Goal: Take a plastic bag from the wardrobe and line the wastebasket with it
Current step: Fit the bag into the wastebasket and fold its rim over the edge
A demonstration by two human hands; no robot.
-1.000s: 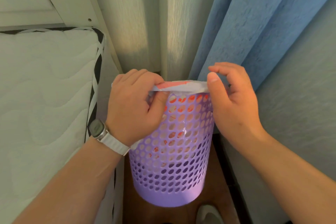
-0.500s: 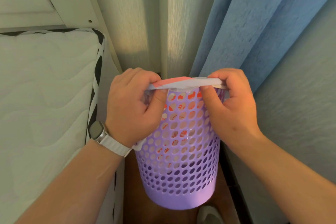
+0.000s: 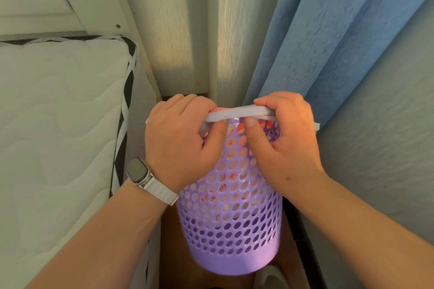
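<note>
A purple perforated wastebasket [image 3: 232, 230] stands on the wooden floor in a narrow gap. A white plastic bag with red print [image 3: 239, 112] sits inside it, its edge stretched over the near rim; the print shows through the holes. My left hand [image 3: 180, 145] grips the bag's edge at the rim's left side, thumb curled under. On the rim's right side my right hand [image 3: 286, 141] pinches the bag's edge, thumb pointing down along the basket's outside. Both hands hide most of the rim.
A white quilted mattress [image 3: 58, 136] with a black-and-white border fills the left. A blue curtain [image 3: 333, 37] hangs at the back right, a pale wall [image 3: 387, 148] runs along the right. White panels [image 3: 199, 26] stand behind the basket. A shoe tip [image 3: 270, 277] shows below.
Both hands have lowered and drawn closer together with the bag's edge. My right hand went from an open pinch to a curled grip. The basket has shifted right and sits lower in view.
</note>
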